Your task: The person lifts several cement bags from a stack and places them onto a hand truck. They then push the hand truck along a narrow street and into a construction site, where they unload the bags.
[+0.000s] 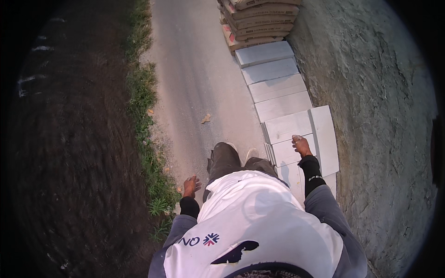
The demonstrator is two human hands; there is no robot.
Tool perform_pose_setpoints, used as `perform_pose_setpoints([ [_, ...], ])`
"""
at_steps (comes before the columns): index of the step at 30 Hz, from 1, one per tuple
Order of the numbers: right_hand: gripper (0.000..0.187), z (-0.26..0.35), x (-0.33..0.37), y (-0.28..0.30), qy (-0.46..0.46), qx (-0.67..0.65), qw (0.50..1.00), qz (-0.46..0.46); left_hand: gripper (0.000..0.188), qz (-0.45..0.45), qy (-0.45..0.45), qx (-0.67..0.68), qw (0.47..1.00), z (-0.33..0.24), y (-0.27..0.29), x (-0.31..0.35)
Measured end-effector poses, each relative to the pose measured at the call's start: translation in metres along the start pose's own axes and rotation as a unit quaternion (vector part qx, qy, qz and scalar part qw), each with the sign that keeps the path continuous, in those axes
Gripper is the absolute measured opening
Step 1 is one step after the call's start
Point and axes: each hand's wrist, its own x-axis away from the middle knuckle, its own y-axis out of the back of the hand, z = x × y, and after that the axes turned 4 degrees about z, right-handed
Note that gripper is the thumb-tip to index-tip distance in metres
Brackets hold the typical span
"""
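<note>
My left hand (191,186) hangs low beside my dark trousers, its fingers loosely apart and nothing in them. Farther forward on the right, my right hand (301,145) is over a row of pale grey-white blocks (283,106). Its fingers are curled in, and whatever they may hold is hidden. I cannot tell whether that hand touches the block under it. Along the right side of the row is one long pale block (324,139), turned lengthwise. Both of my forearms wear black sleeves below grey ones.
A stack of brown paper sacks (262,23) stands at the far end of the blocks. Rough grey wall or ground (371,116) borders them on the right. Grass (143,106) edges the paved path (190,69) on the left, with dark ground beyond. A dry leaf (206,119) lies on the path.
</note>
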Motion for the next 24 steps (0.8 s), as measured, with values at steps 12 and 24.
perform_pose_setpoints([
  [12, 0.048, 0.079, -0.113, -0.057, -0.115, 0.109, 0.981, 0.113, 0.051, 0.008, 0.013, -0.014, 1.0, -0.203, -0.047, -0.119],
  [24, 0.05, 0.361, -0.208, -0.009, -0.038, -0.126, 0.991, 0.027, 0.037, 0.014, -0.173, 0.126, 0.977, -0.491, -0.107, -0.179],
])
